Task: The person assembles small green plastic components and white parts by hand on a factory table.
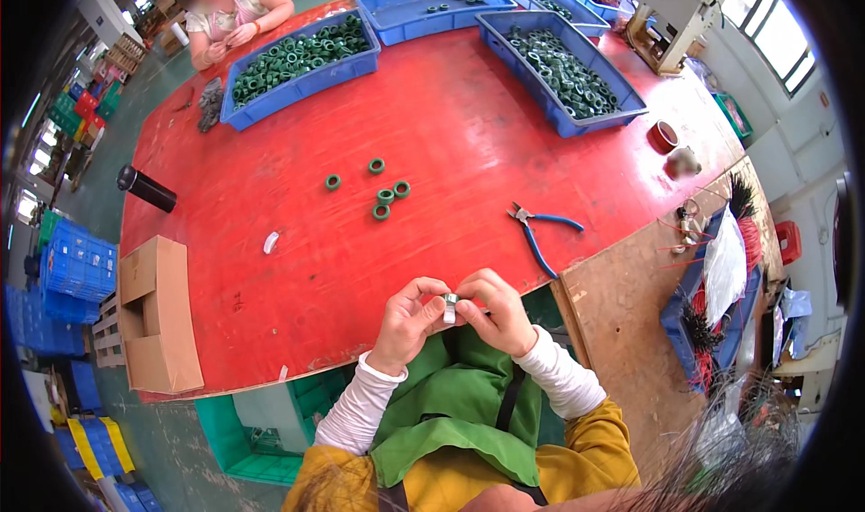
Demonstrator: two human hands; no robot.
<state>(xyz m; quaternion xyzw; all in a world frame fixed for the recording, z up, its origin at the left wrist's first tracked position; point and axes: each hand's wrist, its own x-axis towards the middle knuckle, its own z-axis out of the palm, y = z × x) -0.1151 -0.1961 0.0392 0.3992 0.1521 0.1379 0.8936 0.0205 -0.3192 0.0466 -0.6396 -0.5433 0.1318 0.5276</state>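
Observation:
Just past the table's near edge, both my hands are closed on one small green ring (pixel 450 299) with a white strip (pixel 450 315) hanging from it. My left hand (pixel 407 324) pinches the ring from the left, between thumb and forefinger. From the other side, my right hand (pixel 496 313) grips it the same way, and the thumbs nearly meet. Fingers cover part of the ring. Farther up the red table (pixel 288 305) lie several loose green rings (pixel 386 196). Diagonal cutters (pixel 539 233) with blue handles rest to the right of them, jaws pointing away from me.
Blue trays of green rings (pixel 302 59) (pixel 563 75) stand at the far side, where a co-worker (pixel 236 17) sits. A black cylinder (pixel 147 189) and cardboard box (pixel 160 318) are left; a tape roll (pixel 663 135) and blue bin of wires (pixel 671 318) are right.

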